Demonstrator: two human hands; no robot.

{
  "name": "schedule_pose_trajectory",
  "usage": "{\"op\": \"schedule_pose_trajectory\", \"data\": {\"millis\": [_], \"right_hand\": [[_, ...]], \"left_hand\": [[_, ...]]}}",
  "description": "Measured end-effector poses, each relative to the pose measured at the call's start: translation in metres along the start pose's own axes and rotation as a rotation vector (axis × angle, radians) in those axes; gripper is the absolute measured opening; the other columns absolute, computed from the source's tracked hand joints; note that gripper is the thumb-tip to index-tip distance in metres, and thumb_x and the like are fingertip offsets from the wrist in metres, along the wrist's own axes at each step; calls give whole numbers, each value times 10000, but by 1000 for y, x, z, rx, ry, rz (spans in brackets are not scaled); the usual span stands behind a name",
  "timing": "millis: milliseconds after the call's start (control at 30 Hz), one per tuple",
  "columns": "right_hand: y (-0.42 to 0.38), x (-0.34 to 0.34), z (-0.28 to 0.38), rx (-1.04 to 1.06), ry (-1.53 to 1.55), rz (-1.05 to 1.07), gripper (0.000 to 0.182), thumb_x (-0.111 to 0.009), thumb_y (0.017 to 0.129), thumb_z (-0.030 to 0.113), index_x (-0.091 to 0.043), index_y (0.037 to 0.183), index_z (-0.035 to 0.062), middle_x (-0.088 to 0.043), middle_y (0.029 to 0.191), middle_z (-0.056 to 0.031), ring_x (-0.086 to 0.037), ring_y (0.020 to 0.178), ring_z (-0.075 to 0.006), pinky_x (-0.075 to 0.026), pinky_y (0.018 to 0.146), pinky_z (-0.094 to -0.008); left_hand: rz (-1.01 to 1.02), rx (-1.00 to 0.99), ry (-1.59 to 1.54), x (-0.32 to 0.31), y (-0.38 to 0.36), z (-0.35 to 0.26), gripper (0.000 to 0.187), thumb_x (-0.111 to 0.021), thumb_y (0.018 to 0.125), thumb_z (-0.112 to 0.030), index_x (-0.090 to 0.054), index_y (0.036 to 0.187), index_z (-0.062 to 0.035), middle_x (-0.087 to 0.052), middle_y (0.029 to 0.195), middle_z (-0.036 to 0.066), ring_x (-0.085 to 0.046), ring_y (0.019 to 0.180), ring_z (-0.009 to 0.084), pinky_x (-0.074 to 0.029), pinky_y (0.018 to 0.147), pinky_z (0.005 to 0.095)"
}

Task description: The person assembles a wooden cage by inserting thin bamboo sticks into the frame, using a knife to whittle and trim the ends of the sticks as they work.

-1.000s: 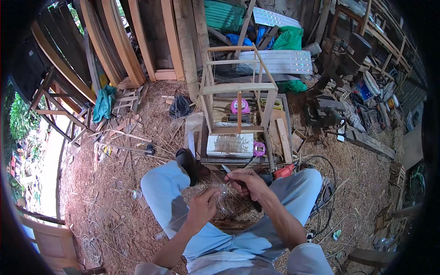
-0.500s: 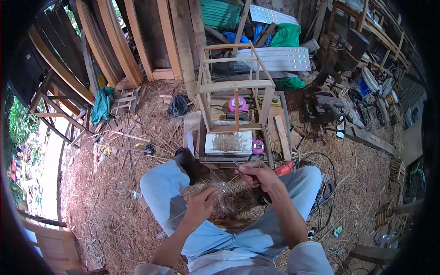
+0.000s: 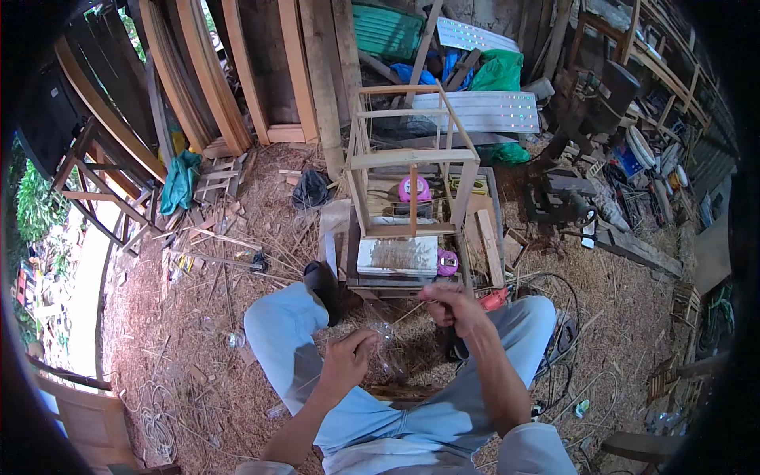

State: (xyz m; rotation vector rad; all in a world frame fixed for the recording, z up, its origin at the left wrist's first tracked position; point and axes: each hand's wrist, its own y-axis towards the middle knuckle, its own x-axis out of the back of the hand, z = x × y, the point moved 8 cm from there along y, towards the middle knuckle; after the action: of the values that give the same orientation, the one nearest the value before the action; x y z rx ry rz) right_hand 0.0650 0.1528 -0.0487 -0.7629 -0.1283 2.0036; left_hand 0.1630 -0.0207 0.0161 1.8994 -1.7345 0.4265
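My left hand [image 3: 346,364] is closed over my lap, its thumb and forefinger pinched together; whatever lies between them is too small to make out. Higher and to the right, my right hand [image 3: 457,309] is also closed, thumb on top, and its contents are hidden by the fingers. The two hands are apart. Just beyond the right hand stands a low wooden workbench [image 3: 372,282]. On it are a pale wooden frame [image 3: 412,158], a white block with a brown patch [image 3: 396,255] and a pink tape measure [image 3: 447,263].
Wood shavings cover the floor [image 3: 206,317]. A red tool [image 3: 494,299] lies by my right knee, near a black cable [image 3: 574,293]. A second pink tape measure [image 3: 413,188] sits inside the frame. Curved timber pieces [image 3: 202,75] lean at the back left.
My right hand has risen slightly and shifted right, widening the gap to my left hand. The thin blade-like piece seen at its fingertips no longer shows clearly. The view has tilted a little.
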Motion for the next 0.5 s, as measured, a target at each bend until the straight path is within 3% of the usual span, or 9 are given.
{"op": "schedule_pose_trajectory", "data": {"millis": [100, 133, 167, 233, 267, 367, 433, 500], "right_hand": [[2, 5, -4, 19, -153, -77, 213, -579, 842, 241, -647, 917, 54, -455, 551, 35, -375, 445, -56, -233, 382, -215], [7, 42, 4, 68, -22, -212, 204, -536, 815, 199, -647, 926, 68, -425, 550, 48, -354, 446, -62, -227, 385, -214], [4, 73, 26, 205, 79, -193, 212, -495, 785, 161, -625, 925, 70, -396, 546, 57, -327, 438, -59, -218, 386, -208], [-14, 106, 53, 236, 241, -326, 181, -581, 838, 239, -578, 921, 77, -386, 539, 67, -308, 419, -34, -197, 366, -196], [-15, 101, 55, 282, 184, -300, 196, -595, 844, 259, -573, 927, 83, -386, 541, 71, -315, 419, -34, -199, 364, -194], [-15, 41, 36, 273, 37, -151, 243, -602, 860, 274, -581, 1017, 90, -406, 561, 72, -332, 423, -36, -216, 373, -187], [-14, -19, 20, 160, -70, 45, 294, -588, 878, 261, -585, 1116, 89, -420, 572, 64, -356, 454, -36, -224, 393, -186], [-10, -60, 5, 170, 29, 268, 341, -569, 896, 266, -571, 1177, 72, -434, 587, 52, -380, 496, -37, -239, 413, -194]], "left_hand": [[-12, -34, 13, 7, 4, -8, 98, -569, 834, -42, -646, 880, -2, -662, 777, 138, -650, 658, 259, -480, 572, 325], [-23, -72, 16, 14, 1, -12, 100, -564, 837, -38, -641, 891, -4, -656, 757, 128, -652, 651, 233, -482, 573, 324], [-18, -72, 22, 24, -2, -10, 100, -564, 837, -38, -641, 891, -4, -656, 757, 128, -652, 651, 233, -482, 573, 324], [-38, 295, 65, 46, -9, 28, 96, -568, 837, -38, -646, 881, -3, -642, 692, 110, -618, 585, 143, -458, 533, 284], [-109, 174, 66, 53, -6, 22, 95, -584, 831, -46, -648, 886, 0, -614, 638, 104, -575, 555, 91, -432, 505, 258], [-95, 150, 54, 40, 2, 14, 105, -602, 841, -94, -649, 883, -10, -592, 622, 114, -532, 538, 113, -418, 514, 258], [-126, 77, 50, 26, 8, 5, 106, -598, 842, -91, -644, 888, -9, -588, 625, 119, -534, 536, 129, -419, 515, 268], [-162, 4, 40, 13, 13, 0, 106, -594, 843, -89, -639, 894, -8, -583, 629, 125, -536, 534, 144, -420, 515, 277]]}}
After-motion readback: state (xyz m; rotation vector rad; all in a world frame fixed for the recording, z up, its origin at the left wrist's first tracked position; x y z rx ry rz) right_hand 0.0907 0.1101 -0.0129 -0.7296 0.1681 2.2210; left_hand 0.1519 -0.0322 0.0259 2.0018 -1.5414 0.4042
